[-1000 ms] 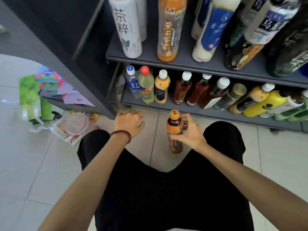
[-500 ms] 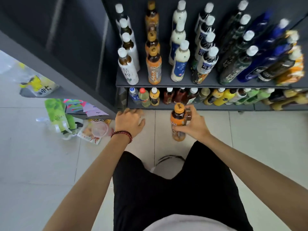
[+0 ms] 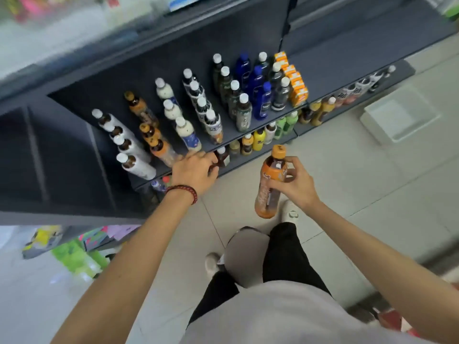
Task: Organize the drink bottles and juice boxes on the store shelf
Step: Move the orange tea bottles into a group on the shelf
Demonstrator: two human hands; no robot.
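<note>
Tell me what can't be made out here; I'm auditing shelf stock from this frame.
Head view:
- Bottle labels on the upper shelf: too small and blurred to read.
- Lower-shelf bottles near the left hand: partly hidden by it; whether it grips one is unclear.
- Goods at top left: motion-blurred.

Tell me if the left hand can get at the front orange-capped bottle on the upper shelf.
Probably yes. The left hand is at the front edge of the upper shelf, right beside the front orange-capped bottle. That bottle heads its row with nothing in front of it, and the hand appears to hold nothing.
</note>
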